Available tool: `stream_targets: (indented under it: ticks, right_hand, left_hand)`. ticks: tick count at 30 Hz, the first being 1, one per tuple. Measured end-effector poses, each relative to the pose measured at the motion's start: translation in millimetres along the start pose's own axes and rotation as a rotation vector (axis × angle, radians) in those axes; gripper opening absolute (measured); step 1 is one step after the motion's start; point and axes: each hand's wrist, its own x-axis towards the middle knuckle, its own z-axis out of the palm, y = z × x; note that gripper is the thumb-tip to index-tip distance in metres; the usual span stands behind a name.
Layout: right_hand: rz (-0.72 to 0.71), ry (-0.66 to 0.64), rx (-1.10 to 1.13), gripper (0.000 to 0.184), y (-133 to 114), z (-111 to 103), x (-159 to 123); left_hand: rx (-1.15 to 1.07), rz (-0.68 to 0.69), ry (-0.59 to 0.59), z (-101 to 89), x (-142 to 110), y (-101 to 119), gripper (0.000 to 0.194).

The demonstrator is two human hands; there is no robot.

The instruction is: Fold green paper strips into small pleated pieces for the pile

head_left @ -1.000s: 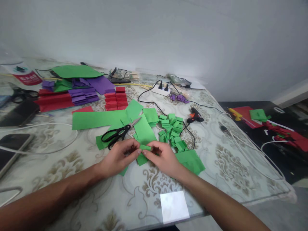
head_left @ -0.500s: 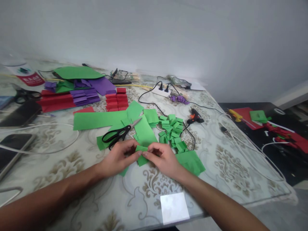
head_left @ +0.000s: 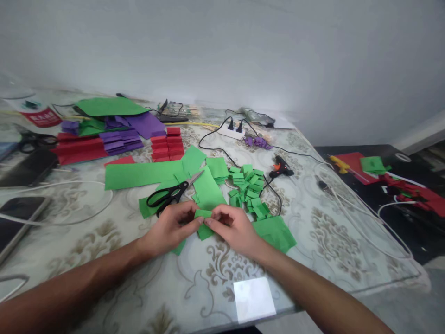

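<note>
Between my two hands is a small piece of green paper point(head_left: 203, 214), its upper edge folded over. My left hand point(head_left: 173, 226) pinches its left side with thumb and fingers, and my right hand point(head_left: 233, 227) pinches the right side. The thumbs almost meet at the fold. Black-handled scissors point(head_left: 171, 194) lie partly open beyond my left hand, on green paper strips point(head_left: 144, 175). Past my right hand is a heap of small folded green paper pieces point(head_left: 248, 188). A larger green sheet point(head_left: 276, 234) lies beside my right wrist.
A hot glue gun point(head_left: 281, 167) and a white power strip point(head_left: 232, 131) with black cords stand behind the heap. Red folded paper point(head_left: 167, 146) and purple folded paper point(head_left: 121, 140) lie at the back left. Phones point(head_left: 21, 222) and a white cable are at the left edge.
The view has shifted very slightly. Both hands keep their pinch on the green paper, and the folded flap faces the camera a little more flatly.
</note>
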Motion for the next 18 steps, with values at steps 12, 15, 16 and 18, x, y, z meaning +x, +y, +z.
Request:
stream_targets:
  ticks: [12, 15, 16, 18]
  right_hand:
    - [0.036, -0.014, 0.048, 0.025, -4.2, -0.1, -1.7]
    - [0.036, -0.013, 0.044, 0.025, -4.3, -0.1, -1.4]
    - [0.034, -0.014, 0.042, 0.026, -4.2, -0.2, -1.2]
    - [0.032, -0.016, 0.035, 0.026, -4.3, -0.7, -0.7]
  left_hand:
    - [-0.027, 0.000, -0.026, -0.8, -2.2, 1.4, 0.021]
    - [-0.017, 0.001, -0.022, -0.2, -2.4, -1.4, 0.022]
    - [-0.012, 0.001, -0.022, 0.0, -2.3, -2.2, 0.022]
    - [-0.004, -0.003, -0.025, 0.2, -1.5, -2.8, 0.023]
